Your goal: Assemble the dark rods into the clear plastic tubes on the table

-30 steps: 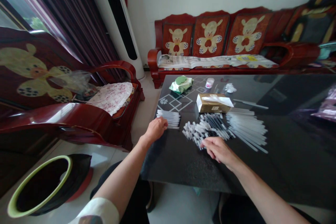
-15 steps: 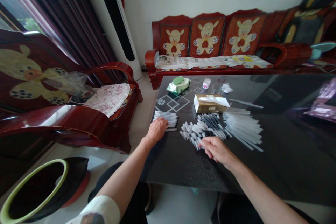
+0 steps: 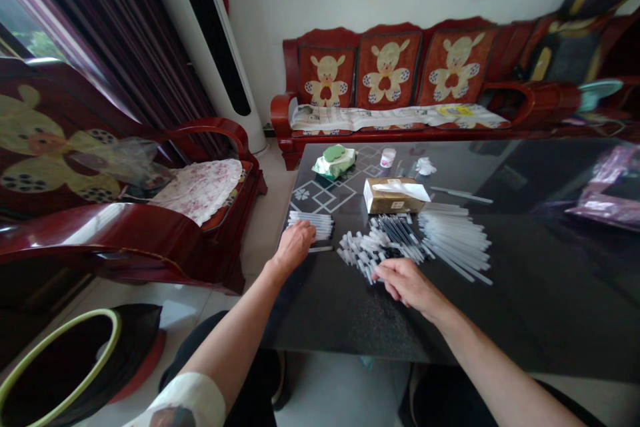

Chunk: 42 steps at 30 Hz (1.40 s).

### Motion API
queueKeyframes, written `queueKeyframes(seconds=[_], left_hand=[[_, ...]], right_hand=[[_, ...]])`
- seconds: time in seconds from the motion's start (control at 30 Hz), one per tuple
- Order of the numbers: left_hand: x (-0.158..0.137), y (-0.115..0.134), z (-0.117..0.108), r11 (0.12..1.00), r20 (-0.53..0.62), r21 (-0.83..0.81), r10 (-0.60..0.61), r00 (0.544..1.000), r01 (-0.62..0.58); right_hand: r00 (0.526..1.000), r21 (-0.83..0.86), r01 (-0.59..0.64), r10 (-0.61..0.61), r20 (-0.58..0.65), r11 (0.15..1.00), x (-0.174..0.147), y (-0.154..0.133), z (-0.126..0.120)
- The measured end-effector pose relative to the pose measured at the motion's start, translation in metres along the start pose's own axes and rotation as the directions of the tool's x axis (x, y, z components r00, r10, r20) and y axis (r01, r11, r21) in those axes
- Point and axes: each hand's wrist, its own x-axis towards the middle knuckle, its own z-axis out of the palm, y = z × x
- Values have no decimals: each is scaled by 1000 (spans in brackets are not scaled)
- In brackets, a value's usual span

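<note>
My left hand (image 3: pixel 294 244) rests with curled fingers on the near end of a neat row of white pen-like sticks (image 3: pixel 316 220). Its fingertips are partly hidden, so what they hold does not show. One stick (image 3: pixel 321 249) lies apart, just to the right of that hand. My right hand (image 3: pixel 404 281) is closed in a pinch at the near edge of a loose heap of short white caps (image 3: pixel 356 248); what is between the fingertips is too small to make out. Thin dark sticks like pen refills (image 3: pixel 397 229) lie behind it, and clear white tubes (image 3: pixel 457 239) fan out to the right.
A gold tissue box (image 3: pixel 397 203) stands behind the heap. Farther back are a green wipes pack (image 3: pixel 335 160), a small white tub (image 3: pixel 388 157), a crumpled tissue (image 3: pixel 425 166) and a knife-like strip (image 3: pixel 463 195). A purple plastic bag (image 3: pixel 610 193) lies on the right.
The whole view has shifted slightly, so things appear a little further left. Both hands keep nearly the same places over the row and the heap.
</note>
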Motion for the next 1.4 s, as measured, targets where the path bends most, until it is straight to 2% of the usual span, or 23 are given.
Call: queueKeyframes(seconds=[0.07,0.13,0.33,0.47,0.63,1.2,1.3,1.4], left_hand=[[-3,1,-7,1000,-85,-13,5,996,-7],[-7,2,-11,999,-110,-43,7,994,-12],[-18,2,-2,991,81,-115,82,993,-73],[-17,3,3,994,102,-98,53,993,-43],[-14,1,3,996,114,-60,79,990,-72],[2,6,2,999,36,35,14,999,-15],[0,6,3,1000,21,6,4,1000,-4],[-1,6,2,995,-31,-99,-8,999,5]], right_hand=[[1000,-3,0,0,4,1000,-1,-1,0],[1000,-10,-1,1,6,1000,-1,-2,0],[1000,-23,-8,8,-1,1000,1,-2,1],[1000,-15,-2,2,-3,1000,1,-2,2],[1000,-7,-11,11,0,1000,0,-3,1],[1000,-16,12,-12,-4,1000,-1,0,-4],[1000,-16,16,-16,0,1000,-1,-1,-4],[1000,-11,18,-18,3,1000,0,-3,-4]])
